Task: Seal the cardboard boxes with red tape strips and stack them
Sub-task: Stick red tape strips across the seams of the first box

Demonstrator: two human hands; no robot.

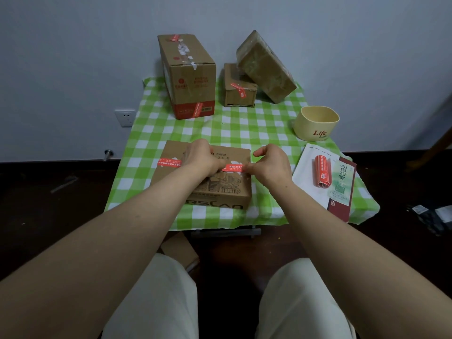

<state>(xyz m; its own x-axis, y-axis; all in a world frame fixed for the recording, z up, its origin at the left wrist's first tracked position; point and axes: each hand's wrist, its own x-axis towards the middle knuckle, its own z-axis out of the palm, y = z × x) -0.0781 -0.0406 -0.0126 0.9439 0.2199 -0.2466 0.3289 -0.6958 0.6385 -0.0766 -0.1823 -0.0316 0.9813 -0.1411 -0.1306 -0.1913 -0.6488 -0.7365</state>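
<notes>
Flat box: lies at the near middle of the worktop, on a green checked cloth, printed top face upward
Red tape strip: lies across the right part of the flat box's top, stretched between the two hands
Left hand: over the top of the flat box, fingers curled down and clamped on the left end of the red tape strip
Right hand: at the box's right edge, thumb and fingers pinched together on the right end of the same strip
Second strip: stuck on the left part of the flat box's top
Tall box: upright at the far left of the worktop, red strips on its top and lower front
Small box: far middle, a red strip over its front edge
Wrapped box: tilted, leaning on the small box
Bundle of red strips: on a booklet to the right of the flat box
Cream cup: beyond the booklet, near the right edge
</notes>
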